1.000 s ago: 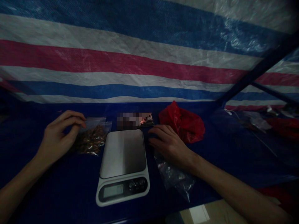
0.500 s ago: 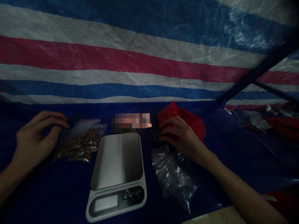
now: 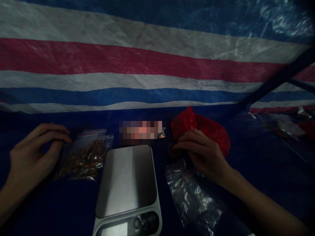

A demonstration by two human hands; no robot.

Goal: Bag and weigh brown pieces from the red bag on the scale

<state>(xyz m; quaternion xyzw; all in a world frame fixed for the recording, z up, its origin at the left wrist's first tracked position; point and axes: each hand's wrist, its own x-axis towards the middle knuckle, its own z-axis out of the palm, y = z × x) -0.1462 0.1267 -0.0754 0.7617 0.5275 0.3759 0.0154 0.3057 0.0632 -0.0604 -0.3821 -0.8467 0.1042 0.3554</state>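
My left hand [image 3: 36, 155] rests at the left with its fingers loosely bent and no object seen in it. Its fingertips are beside clear zip bags [image 3: 86, 157] filled with small brown pieces. My right hand [image 3: 209, 152] has its fingers drawn together in front of a red plastic bag [image 3: 214, 131]. The fingertips are at a small dark round thing [image 3: 173, 150]; what they pinch, if anything, is too dark to make out. Between the hands lies a white kitchen scale [image 3: 130, 180] with a bare steel plate. Clear zip bags [image 3: 194, 196] lie right of the scale.
A blurred-out flat item [image 3: 140, 131] lies behind the scale on the blue table cover [image 3: 49, 206]. A striped tarp [image 3: 137, 65] hangs behind, with a dark blue pole [image 3: 275, 78] at the right. Other plastic items [image 3: 285, 124] lie far right.
The view has shifted, so the scale sits lower and the right-hand things further right. Both hands stay in nearly the same places beside the bags and the round thing.
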